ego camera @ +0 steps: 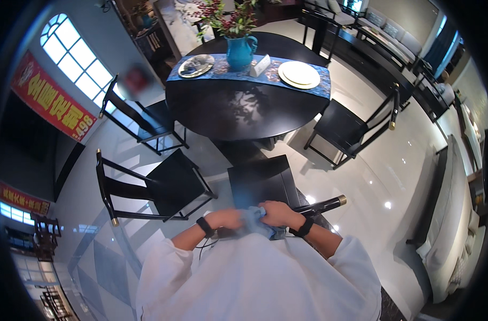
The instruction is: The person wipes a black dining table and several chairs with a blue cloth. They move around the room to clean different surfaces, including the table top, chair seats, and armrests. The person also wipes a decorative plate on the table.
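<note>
A crumpled light-blue cloth (256, 221) is bunched between my two hands, close to my body. My left hand (228, 219), slightly blurred, grips its left side. Fingers of my right hand (276, 213) are closed on its upper right part. Both wrists wear black bands. Just beyond the hands is the seat of a black wooden chair (264, 180), and its top rail with a brass-coloured tip (328, 204) runs out to the right of my right hand. The cloth and my hands hide part of this chair.
A round black dining table (211, 108) stands ahead with a blue runner (282, 82), a turquoise pitcher of flowers (239, 52), plates (300, 74) and a small white sign. Black chairs stand at left (173, 186) and right (340, 126). A pale sofa (448, 236) is far right.
</note>
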`<act>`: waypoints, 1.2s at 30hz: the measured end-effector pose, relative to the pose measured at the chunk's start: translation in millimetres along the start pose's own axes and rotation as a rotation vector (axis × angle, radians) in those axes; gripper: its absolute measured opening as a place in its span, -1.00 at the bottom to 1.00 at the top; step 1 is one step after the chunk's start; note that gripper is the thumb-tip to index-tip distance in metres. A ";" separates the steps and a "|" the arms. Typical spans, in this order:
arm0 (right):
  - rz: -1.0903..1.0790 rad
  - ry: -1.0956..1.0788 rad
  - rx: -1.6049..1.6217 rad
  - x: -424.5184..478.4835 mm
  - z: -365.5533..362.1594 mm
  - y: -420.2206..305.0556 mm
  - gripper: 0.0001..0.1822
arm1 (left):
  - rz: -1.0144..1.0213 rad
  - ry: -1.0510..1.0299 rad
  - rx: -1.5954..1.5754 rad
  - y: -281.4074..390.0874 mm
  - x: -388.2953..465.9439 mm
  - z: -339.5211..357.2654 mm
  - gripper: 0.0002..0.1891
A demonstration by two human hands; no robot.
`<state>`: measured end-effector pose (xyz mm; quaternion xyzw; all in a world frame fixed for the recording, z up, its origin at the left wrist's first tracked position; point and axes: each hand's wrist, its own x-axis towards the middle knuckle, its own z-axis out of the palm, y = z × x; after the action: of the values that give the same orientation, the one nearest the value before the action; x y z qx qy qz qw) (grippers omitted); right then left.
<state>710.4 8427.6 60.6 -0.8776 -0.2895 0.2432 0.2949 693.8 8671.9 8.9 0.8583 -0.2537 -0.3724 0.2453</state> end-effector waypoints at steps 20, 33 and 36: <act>0.123 0.895 -0.112 -118.0 4.5 95.4 -0.38 | 0.287 0.319 0.364 166.5 68.5 7.5 -0.40; 0.246 1.200 0.070 -99.7 121.2 70.0 -0.18 | 0.505 0.330 0.389 136.1 0.9 29.3 -0.63; 0.256 1.108 0.350 -96.9 136.5 61.2 -0.29 | 0.489 0.231 0.472 128.7 -11.9 35.0 -0.62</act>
<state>581.9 8375.6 -51.5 -0.8400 0.0602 -0.1731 0.5106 627.6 8574.5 72.4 0.8417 -0.5013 -0.1345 0.1491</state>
